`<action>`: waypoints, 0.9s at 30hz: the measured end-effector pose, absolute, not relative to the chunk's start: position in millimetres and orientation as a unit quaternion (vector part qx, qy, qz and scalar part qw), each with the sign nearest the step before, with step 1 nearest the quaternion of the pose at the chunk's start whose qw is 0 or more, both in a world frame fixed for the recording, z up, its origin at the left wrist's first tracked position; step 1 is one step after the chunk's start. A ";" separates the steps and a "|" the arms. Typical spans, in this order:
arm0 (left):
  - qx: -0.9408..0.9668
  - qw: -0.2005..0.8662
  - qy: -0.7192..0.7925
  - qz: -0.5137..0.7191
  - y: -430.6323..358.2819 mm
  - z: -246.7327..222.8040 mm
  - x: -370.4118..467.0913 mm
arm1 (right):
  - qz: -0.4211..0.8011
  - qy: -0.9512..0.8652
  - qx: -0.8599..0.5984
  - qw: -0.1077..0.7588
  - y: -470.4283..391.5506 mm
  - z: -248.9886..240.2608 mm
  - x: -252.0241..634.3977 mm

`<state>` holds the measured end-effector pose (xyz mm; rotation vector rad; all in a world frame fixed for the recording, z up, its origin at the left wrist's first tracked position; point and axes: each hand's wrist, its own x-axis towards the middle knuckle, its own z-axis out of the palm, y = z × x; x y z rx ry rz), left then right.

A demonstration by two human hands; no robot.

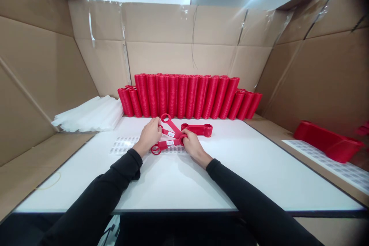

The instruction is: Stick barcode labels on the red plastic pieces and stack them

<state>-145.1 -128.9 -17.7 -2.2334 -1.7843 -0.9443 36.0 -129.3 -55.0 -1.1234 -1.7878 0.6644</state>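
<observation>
Several flat red plastic strips with ring ends (174,127) are fanned out above the table, overlapping at their right ends. White barcode labels (170,143) show on two of them. My right hand (195,147) is closed on the overlapping ends, thumb and fingers pinching them together. At the other side, my left hand (150,135) is closed at the left end of the middle strip; its fingertips are partly hidden. Beneath the strips lies a clear sheet of printed labels (123,144). A short stack of the same red strips (198,130) rests just behind my right hand.
Tall stacks of red strips (184,98) line the back. White foam-like sleeves (90,117) are piled at left. On the right, another red stack (325,140) sits on a label sheet (334,167). Cardboard walls (184,25) enclose the white table (230,177). A rubber band (54,183) lies front left.
</observation>
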 end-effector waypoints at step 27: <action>-0.779 -0.147 -0.536 -0.291 -115.6 -17.1 -165.3 | 0.289 -0.742 -0.452 0.402 -127.3 -59.9 37.0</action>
